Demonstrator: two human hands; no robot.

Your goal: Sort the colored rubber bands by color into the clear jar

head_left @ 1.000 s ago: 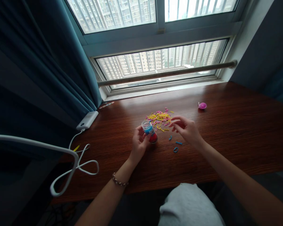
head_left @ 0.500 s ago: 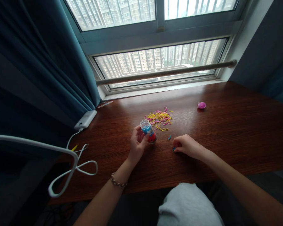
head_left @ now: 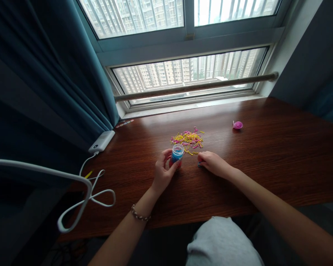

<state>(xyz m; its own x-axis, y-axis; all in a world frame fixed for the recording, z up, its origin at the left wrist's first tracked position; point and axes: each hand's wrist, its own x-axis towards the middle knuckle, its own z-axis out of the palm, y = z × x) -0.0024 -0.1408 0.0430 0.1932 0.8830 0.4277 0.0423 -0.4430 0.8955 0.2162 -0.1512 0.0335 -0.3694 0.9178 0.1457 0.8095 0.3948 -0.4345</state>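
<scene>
My left hand [head_left: 164, 170] is wrapped round a small clear jar [head_left: 177, 154] with blue and red bits inside; it stands on the dark wooden desk [head_left: 266, 162]. Just right of the jar, my right hand [head_left: 212, 163] rests on the desk with its fingers curled down in a pinch over a small blue band [head_left: 199, 164] at the fingertips. A pile of several yellow and pink bands [head_left: 188, 139] lies just behind both hands.
A pink lid [head_left: 237, 125] lies at the back right of the desk. A white power bank [head_left: 102, 141] with a looping white cable [head_left: 96, 192] sits at the left edge by the teal curtain [head_left: 58, 74]. The window [head_left: 183, 74] runs along the back.
My right hand drew back from the pile to the blue bands nearer me, then shifted left toward the jar. The loose blue bands on the desk are no longer seen. The jar now stands more upright.
</scene>
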